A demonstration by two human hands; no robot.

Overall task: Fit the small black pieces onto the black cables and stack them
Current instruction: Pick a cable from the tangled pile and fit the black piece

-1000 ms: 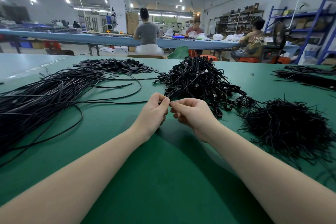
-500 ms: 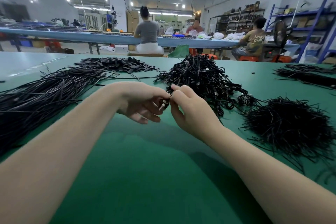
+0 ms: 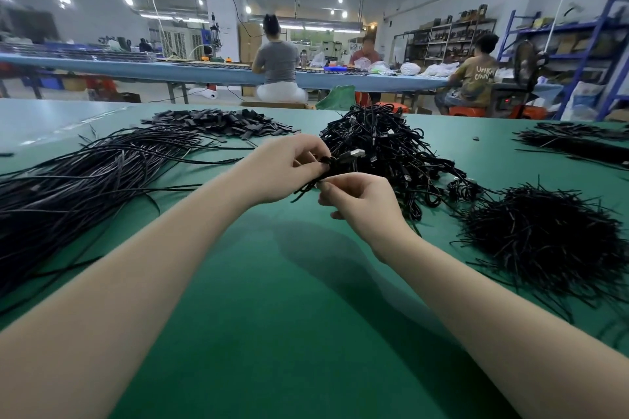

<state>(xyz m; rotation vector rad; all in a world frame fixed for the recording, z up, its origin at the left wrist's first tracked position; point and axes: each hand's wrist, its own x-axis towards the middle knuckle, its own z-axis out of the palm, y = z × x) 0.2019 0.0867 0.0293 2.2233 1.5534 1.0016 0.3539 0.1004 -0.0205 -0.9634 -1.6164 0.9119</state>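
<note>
My left hand (image 3: 282, 170) is raised above the green table (image 3: 289, 316) and grips a bundled black cable (image 3: 337, 160) whose plug end pokes out to the right. Just below it, my right hand (image 3: 360, 204) pinches a thin black piece (image 3: 306, 186) at the cable, its loose end trailing left. Behind my hands lies a heap of coiled finished cables (image 3: 384, 143). Long loose black cables (image 3: 85, 177) spread over the table's left side. A flat pile of small black pieces (image 3: 221, 122) sits behind them.
A bristly mound of thin black ties (image 3: 541, 235) lies at the right, with another dark bundle (image 3: 575, 143) at the far right edge. Beyond the table, people sit at a long blue bench (image 3: 136, 66), and blue shelving (image 3: 585, 44) stands at the right.
My left hand has lifted and moved right over the cable heap, now holding a bundled cable. My right hand has dropped slightly below it, pinching a thin piece.
</note>
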